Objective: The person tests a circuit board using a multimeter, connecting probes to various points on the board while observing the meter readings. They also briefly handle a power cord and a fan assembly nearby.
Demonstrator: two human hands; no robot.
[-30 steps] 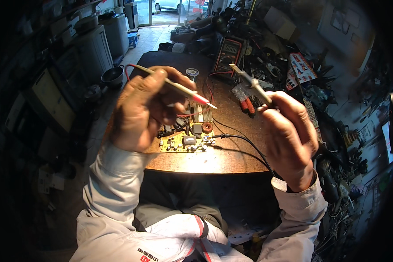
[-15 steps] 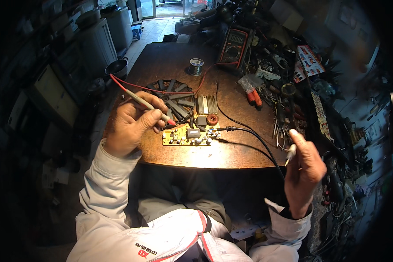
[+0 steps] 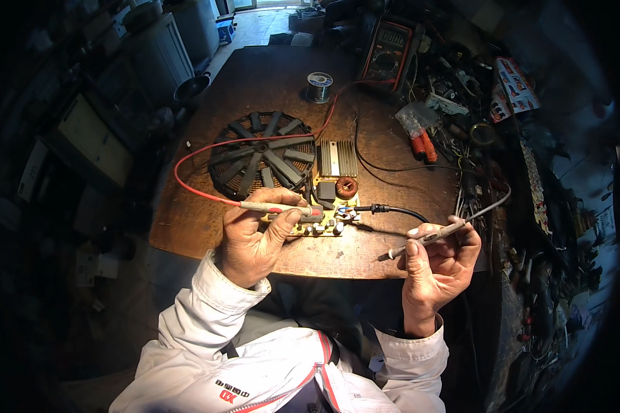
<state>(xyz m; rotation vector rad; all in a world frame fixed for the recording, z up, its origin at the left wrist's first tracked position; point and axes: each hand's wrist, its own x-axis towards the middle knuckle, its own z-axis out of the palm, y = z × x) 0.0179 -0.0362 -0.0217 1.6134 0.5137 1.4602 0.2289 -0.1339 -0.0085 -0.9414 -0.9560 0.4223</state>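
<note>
My left hand (image 3: pixel 255 237) pinches a red-and-grey multimeter probe (image 3: pixel 272 207), its tip pointing right over the circuit board (image 3: pixel 317 232). Part of the board is hidden behind that hand and probe. In my right hand (image 3: pixel 437 265) is a black-tipped grey probe (image 3: pixel 427 240), held slantwise with its tip toward the lower left, just right of the board. On the board sit a finned heat sink (image 3: pixel 337 158), a copper-wound ring coil (image 3: pixel 347 187) and small parts; a black cable (image 3: pixel 399 212) joins its right side. The round coil disc (image 3: pixel 260 153) with dark bars lies behind my left hand.
A multimeter (image 3: pixel 390 51) stands at the far right of the wooden table (image 3: pixel 255 76), wired to the red lead. Near it are a solder spool (image 3: pixel 319 88) and red-handled pliers (image 3: pixel 424 146). Tools and parts clutter the right side. A dark pan (image 3: pixel 191 87) stands beyond the left edge.
Both probes have come closer together. My right hand moved left and turned its probe sideways; my left hand moved right and lower. The view has shifted slightly.
</note>
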